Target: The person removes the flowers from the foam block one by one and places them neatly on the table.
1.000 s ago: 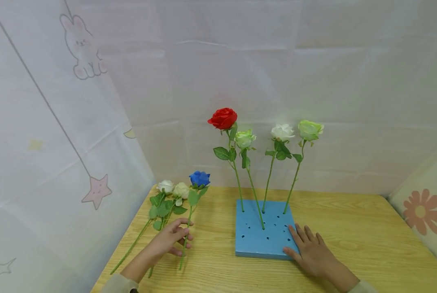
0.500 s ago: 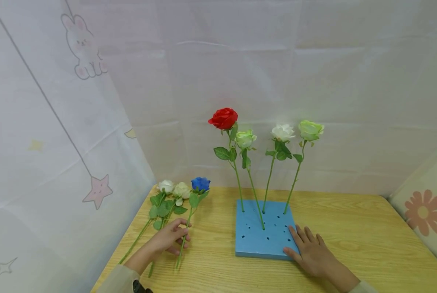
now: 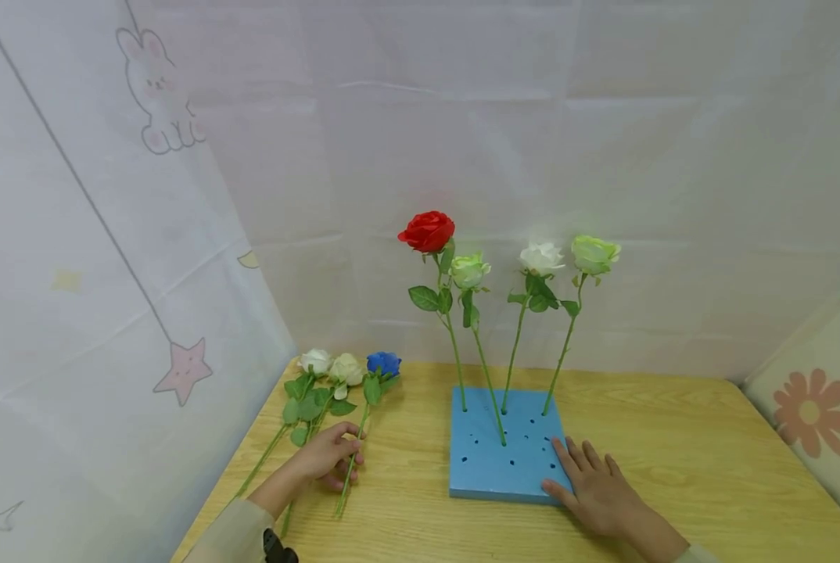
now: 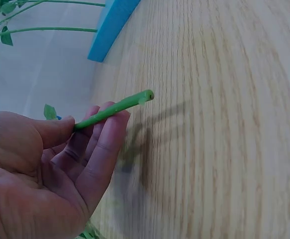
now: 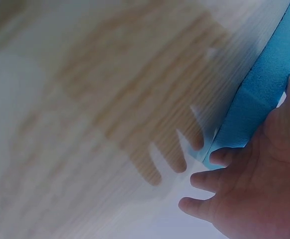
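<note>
My left hand pinches the green stem of a blue rose between thumb and fingers. In the left wrist view the cut end of the stem sticks out past the fingertips, above the wood. With straight, spread fingers, my right hand rests at the right edge of a blue foam block dotted with holes. Upright in that block stand a red rose, a white rose, a front green rose and a right green rose.
A white rose and a cream rose lie on the wooden table, left of the blue one, their stems partly behind my left forearm. Behind the table hangs a pale cloth.
The blue rose's head has sunk toward the tabletop, with my left hand still holding its stem. My left forearm has shifted slightly right. My right hand stays at the block.
</note>
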